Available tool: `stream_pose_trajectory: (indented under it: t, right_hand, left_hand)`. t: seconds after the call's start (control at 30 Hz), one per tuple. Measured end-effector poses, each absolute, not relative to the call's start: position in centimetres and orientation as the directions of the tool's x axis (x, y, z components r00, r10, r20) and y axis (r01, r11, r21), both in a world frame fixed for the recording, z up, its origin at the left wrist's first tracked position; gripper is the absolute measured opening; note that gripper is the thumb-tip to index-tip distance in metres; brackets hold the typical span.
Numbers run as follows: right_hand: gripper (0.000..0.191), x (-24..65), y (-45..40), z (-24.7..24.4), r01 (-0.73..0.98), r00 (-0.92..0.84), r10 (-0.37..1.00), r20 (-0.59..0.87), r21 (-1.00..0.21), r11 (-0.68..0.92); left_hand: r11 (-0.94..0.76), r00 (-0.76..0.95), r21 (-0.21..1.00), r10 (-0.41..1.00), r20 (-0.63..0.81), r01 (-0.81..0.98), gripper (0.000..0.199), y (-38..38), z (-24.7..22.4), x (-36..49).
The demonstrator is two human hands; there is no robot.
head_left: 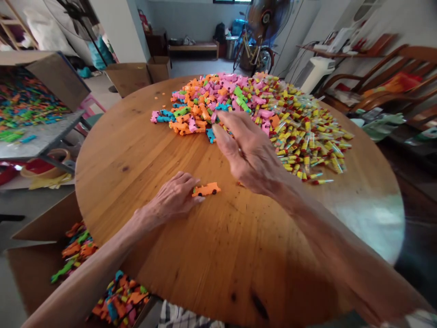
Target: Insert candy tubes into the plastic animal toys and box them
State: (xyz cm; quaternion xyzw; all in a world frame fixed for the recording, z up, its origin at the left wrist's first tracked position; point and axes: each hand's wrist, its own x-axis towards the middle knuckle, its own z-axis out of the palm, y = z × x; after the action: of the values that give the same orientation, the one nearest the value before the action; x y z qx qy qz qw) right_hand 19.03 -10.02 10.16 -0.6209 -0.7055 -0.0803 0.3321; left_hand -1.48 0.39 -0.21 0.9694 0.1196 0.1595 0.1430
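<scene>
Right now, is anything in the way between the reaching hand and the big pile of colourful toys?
Nothing visible blocks it. The right hand hovers with fingers spread just short of the toy pile, only bare table below. The left hand rests beside an orange toy car.

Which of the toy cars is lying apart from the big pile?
The orange toy car at the left hand fingertips, alone on bare wood; every other car sits in the heap farther back.
</scene>
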Motion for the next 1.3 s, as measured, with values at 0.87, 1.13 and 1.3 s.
stream_pose_trajectory:
  t: [0.87, 1.13, 1.3]
  right_hand:
    - [0.022, 22.7, -18.5, -0.2, 0.904, 0.011, 0.988, 0.154, -0.424, 0.056]
    - [0.027, 22.4, -18.3, -0.5, 0.904, 0.017, 0.986, 0.168, -0.424, 0.056]
    - [0.027, 22.0, -18.1, -0.8, 0.929, 0.032, 0.986, 0.166, -0.368, 0.032]
  left_hand:
    - [-0.947, 0.943, 0.322, 0.104, 0.317, -0.004, 0.017, -2.9, 0.0, 4.7]
    - [-0.939, 0.936, 0.344, 0.102, 0.338, -0.022, 0.016, -2.7, -0.3, 4.8]
    - [-0.942, 0.936, 0.334, 0.099, 0.337, -0.021, 0.019, -2.7, -0.3, 4.8]
